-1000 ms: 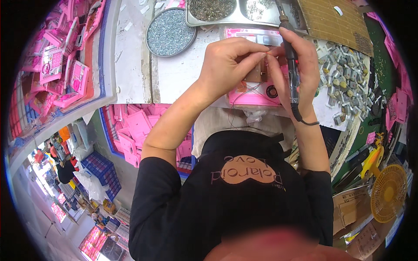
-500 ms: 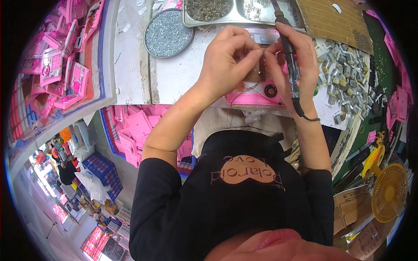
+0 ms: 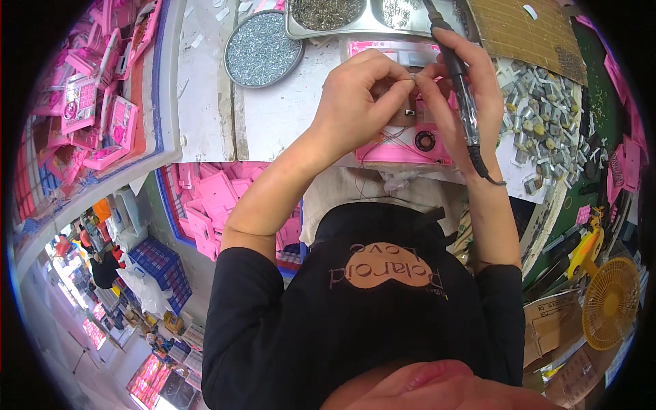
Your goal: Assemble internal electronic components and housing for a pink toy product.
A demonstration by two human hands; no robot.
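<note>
My left hand is closed in a pinch over the workpiece, its thumb and index fingertip meeting my right fingertips. Whatever is pinched there is too small to make out. In my right hand lies a soldering iron with a clear and black handle; its tip points away from me and its cord hangs at the wrist. Beneath both hands sits an open pink plastic casing, partly hidden by my fingers. A round black part sits in it, and thin wires trail over its near edge.
A round tray of small silvery screws and a metal tray of small parts stand beyond. Several small motors lie right, by a cardboard sheet. Pink casings fill bins left and below. A yellow fan stands lower right.
My left hand has shifted slightly down, uncovering more of the casing's far edge. The soldering iron has tilted a little in my right hand. Both fingertips still meet.
</note>
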